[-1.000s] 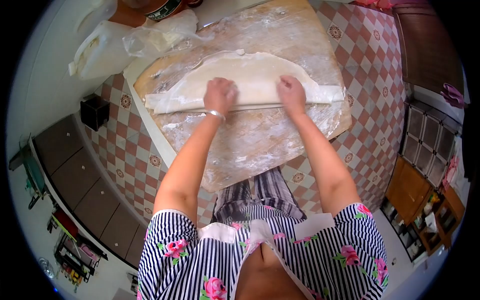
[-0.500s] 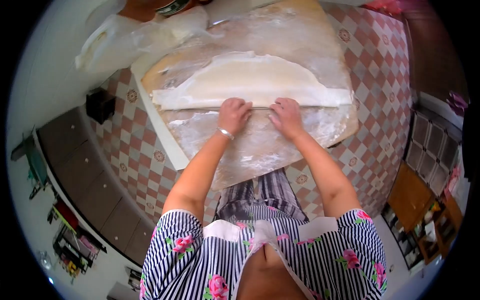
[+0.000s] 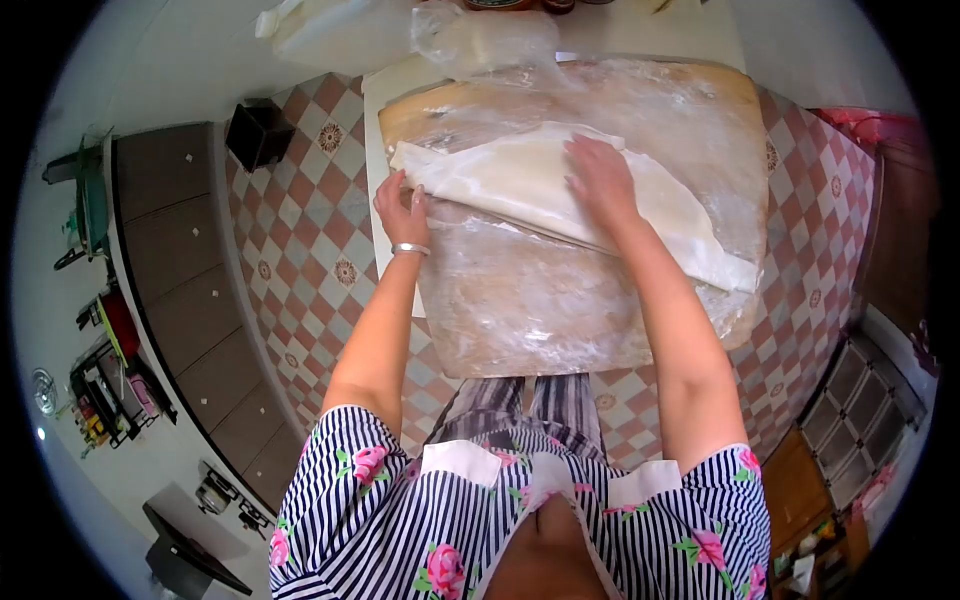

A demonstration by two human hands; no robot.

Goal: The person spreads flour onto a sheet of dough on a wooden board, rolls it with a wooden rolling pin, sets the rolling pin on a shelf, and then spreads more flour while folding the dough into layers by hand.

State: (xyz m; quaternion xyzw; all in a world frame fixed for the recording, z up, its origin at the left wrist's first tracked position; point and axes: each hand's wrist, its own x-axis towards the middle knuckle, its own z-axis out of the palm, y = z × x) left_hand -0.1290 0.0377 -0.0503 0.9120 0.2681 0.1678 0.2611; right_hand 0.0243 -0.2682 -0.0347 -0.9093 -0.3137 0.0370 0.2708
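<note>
A big folded sheet of dough, pale and floury, lies slanting across a floured wooden board. Its straight rolled edge faces me, running from upper left to lower right. At the left end, my left hand, with a bracelet on the wrist, has its fingers closed on the dough's corner. My right hand rests on top of the sheet near its curved far edge, fingers stretched out. Whether a rolling pin is inside the rolled edge is hidden.
The board sits on a white table. Behind it are a clear plastic bag and some jars at the top edge. A black bin stands on the tiled floor to the left, near grey drawers.
Both hands were together at the middle of the rolled edge. The left has gone to the left end, the right onto the sheet. The dough now lies slanted; the view has shifted.
</note>
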